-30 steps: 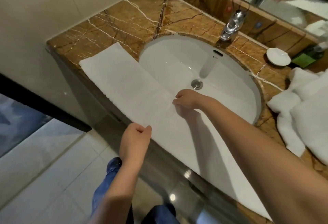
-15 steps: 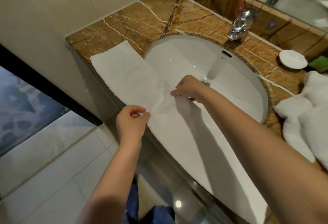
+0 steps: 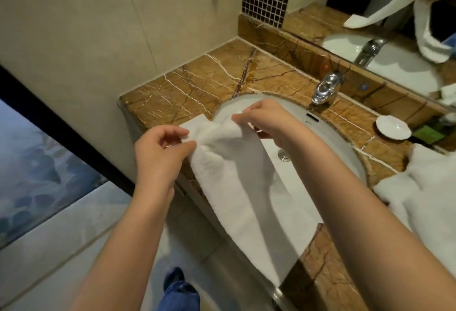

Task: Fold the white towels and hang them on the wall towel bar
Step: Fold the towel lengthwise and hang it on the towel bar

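A long white towel lies across the front of the white sink and the brown marble counter. Its middle is lifted off the counter and bunched. My left hand pinches the near edge of the raised part. My right hand pinches the far edge, above the basin. The towel's left end still touches the counter, and its right end lies flat near the counter's front edge. No towel bar is in view.
A heap of more white towels sits on the counter at the right. A chrome tap and a small white dish stand behind the sink. A mirror runs along the back. A beige wall is on the left, tiled floor below.
Both hands have lifted the towel's middle up off the counter, dragging its left end toward the sink. The flat towel is now bunched between my hands, and the view has tilted upward.
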`<state>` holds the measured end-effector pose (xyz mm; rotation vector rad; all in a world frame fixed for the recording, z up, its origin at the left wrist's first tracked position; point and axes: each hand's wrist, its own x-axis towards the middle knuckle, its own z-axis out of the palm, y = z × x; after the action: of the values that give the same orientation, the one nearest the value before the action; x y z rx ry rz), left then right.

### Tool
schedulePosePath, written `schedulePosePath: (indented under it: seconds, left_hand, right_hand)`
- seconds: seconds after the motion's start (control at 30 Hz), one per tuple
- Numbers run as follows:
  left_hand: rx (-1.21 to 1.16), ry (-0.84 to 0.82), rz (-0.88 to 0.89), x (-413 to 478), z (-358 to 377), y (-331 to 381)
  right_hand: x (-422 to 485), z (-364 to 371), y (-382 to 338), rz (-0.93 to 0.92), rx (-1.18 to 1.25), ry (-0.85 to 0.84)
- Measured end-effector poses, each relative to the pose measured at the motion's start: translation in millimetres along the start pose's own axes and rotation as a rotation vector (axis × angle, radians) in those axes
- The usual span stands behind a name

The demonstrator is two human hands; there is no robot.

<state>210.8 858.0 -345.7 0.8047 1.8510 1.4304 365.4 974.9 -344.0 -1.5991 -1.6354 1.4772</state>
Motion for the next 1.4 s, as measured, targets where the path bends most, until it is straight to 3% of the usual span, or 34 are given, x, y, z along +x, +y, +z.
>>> schedulePosePath:
  seconds: [0.37,1.07,1.4]
  left_hand:
    - [-0.091,-0.083,0.111,46.9,-45.0,84.6]
    - [-0.305,-0.313,0.387,152.5,-71.5,248.9]
    - [-0.32,-0.24,0.538,159.9,-69.0,315.8]
  right_hand:
    - [-11.1,-20.8,-90.0,-0.128,0.065,0.03]
    - [-15.4,-65.4,-251.2,-0.253,0.119,0.286]
    - [-18.7,-105.6,-321.9,-0.409,0.077,0.268]
